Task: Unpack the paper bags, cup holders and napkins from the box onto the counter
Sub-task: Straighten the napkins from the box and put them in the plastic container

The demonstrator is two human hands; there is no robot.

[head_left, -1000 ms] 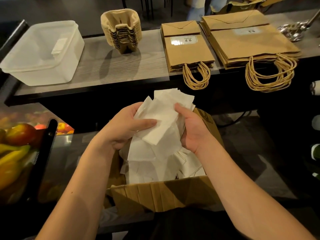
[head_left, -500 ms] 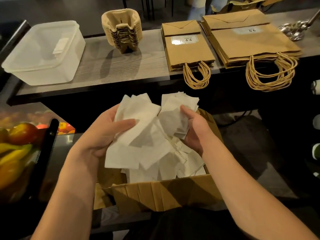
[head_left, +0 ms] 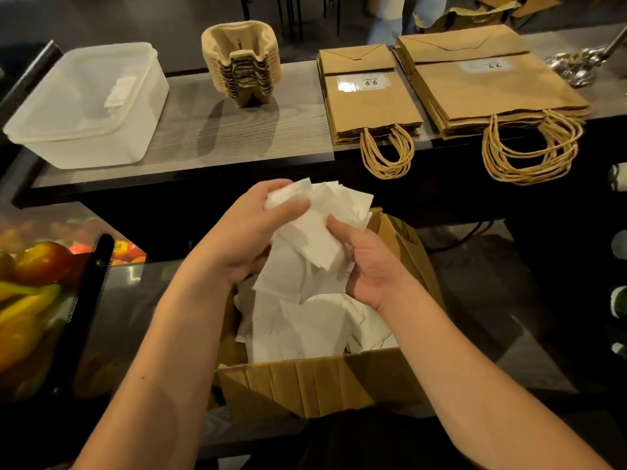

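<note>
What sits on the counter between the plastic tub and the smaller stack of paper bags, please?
A stack of cup holders, seen in the head view.

Both hands are gripping a loose bunch of white napkins [head_left: 319,225] above an open cardboard box [head_left: 305,385], the left hand [head_left: 244,239] curling round the bunch from the left and the right hand [head_left: 369,262] pinching it from the right, while more napkins are lying piled in the box below. On the counter [head_left: 210,130] beyond, a clear plastic tub [head_left: 84,106] is sitting at the left with what may be a small wad of napkins inside, a stack of cup holders [head_left: 242,62] is standing beside it, and two piles of brown paper bags, a smaller one [head_left: 369,96] and a larger one [head_left: 488,79], are lying flat to the right with their handles hanging over the edge. Fruit [head_left: 37,283] is showing behind glass at the lower left.
</note>
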